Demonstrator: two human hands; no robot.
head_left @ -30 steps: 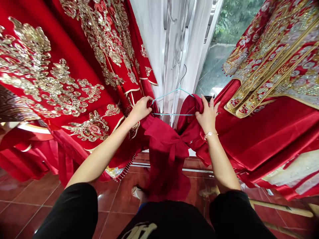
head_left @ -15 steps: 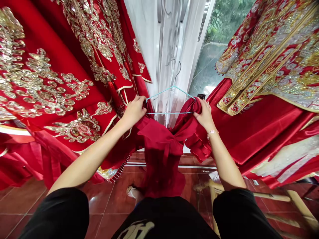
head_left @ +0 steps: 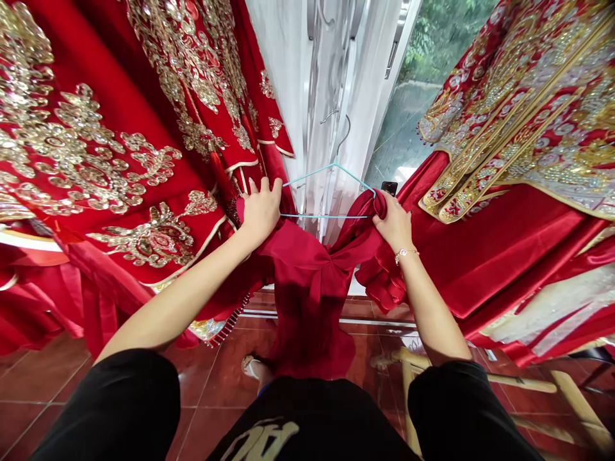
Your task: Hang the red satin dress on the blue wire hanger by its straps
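A dark red dress with a gathered front hangs before me on a thin light-blue hanger. The hanger's metal hook points up and is free of any rail. My left hand is closed around the hanger's left end and the dress's left shoulder, fingers bent over the cloth. At the other end, my right hand pinches the right shoulder cloth, bunched over the hanger's corner. The fingertips of both hands are partly hidden by fabric.
Red garments with gold sequins hang close on the left, and a beaded red-and-gold jacket on the right. Behind the hanger are a white curtain and a glass door. A wooden stool stands at lower right on red tiles.
My left hand has shifted slightly left and its fingers have lifted and regripped over the shoulder cloth. My right hand keeps its hold, nearly still.
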